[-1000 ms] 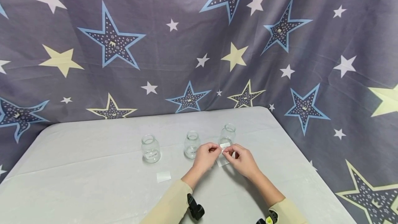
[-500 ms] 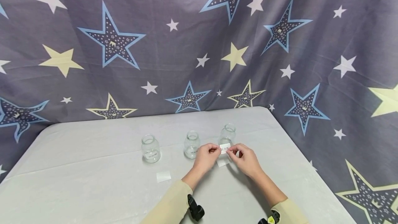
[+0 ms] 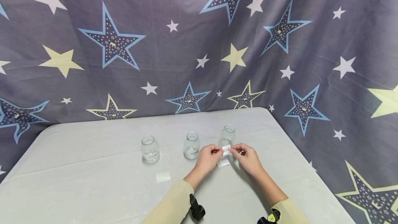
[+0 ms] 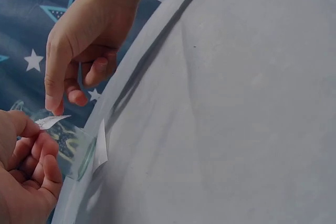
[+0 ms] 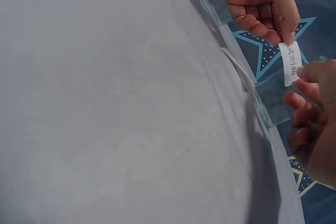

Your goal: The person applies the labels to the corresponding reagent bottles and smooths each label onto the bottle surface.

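In the head view, a small white label (image 3: 226, 149) with dark printed characters is stretched between my two hands. My left hand (image 3: 206, 159) pinches its left end between thumb and forefinger. At the opposite end, my right hand (image 3: 249, 160) pinches it the same way. Just behind the label stands a clear glass jar (image 3: 228, 132), its lower front partly covered by the label and fingers. A blank white paper slip (image 3: 223, 162) lies on the table below the hands. The right wrist view shows the label's (image 5: 291, 64) printed face, slightly bowed.
Left of the hands stand a middle glass jar (image 3: 191, 144) and a left glass jar (image 3: 150, 148), each bearing a printed label. Another white slip (image 3: 163, 177) lies in front of them. A star-patterned curtain (image 3: 174, 58) hangs behind the pale table (image 3: 93, 182).
The label has turned from bunched at the fingertips to spread flat between both hands. My right hand has moved slightly right, and both hands have shifted a little rightward. The jars stay put.
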A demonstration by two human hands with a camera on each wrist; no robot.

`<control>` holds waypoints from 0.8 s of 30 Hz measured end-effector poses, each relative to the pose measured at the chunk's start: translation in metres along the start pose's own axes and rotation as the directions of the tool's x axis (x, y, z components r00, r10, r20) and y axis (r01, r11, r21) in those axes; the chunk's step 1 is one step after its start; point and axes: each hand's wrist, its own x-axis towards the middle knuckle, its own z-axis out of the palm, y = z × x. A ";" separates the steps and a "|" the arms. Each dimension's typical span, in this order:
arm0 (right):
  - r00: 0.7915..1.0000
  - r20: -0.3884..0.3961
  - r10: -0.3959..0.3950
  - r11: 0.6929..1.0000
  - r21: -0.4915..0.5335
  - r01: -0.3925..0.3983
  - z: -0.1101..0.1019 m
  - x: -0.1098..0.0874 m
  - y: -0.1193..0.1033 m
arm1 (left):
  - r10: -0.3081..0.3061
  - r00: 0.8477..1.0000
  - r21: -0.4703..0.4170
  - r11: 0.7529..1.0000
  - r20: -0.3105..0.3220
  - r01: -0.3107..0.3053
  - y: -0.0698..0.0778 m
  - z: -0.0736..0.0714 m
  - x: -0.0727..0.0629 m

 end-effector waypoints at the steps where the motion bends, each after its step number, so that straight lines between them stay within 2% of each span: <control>1: 1.000 0.009 0.013 1.000 0.013 -0.013 0.000 0.000 0.000 | -0.001 1.000 -0.007 1.000 0.007 0.001 0.000 0.001 0.000; 9: 0.993 0.061 0.102 0.988 0.106 -0.108 -0.004 0.002 0.003 | -0.006 0.999 -0.012 1.000 0.036 0.006 0.002 0.002 0.001; 14: 0.994 0.057 0.094 0.992 0.084 -0.099 -0.004 0.004 0.008 | -0.007 0.999 -0.004 1.000 0.035 0.007 0.002 0.003 0.002; 18: 0.994 0.041 0.099 0.990 0.094 -0.103 -0.005 0.005 0.009 | 0.015 0.999 -0.009 1.000 0.028 -0.015 0.001 0.004 0.005; 24: 0.996 0.020 0.092 0.992 0.087 -0.094 -0.010 0.001 -0.013 | 0.021 1.000 -0.006 1.000 0.010 -0.020 -0.001 0.007 0.011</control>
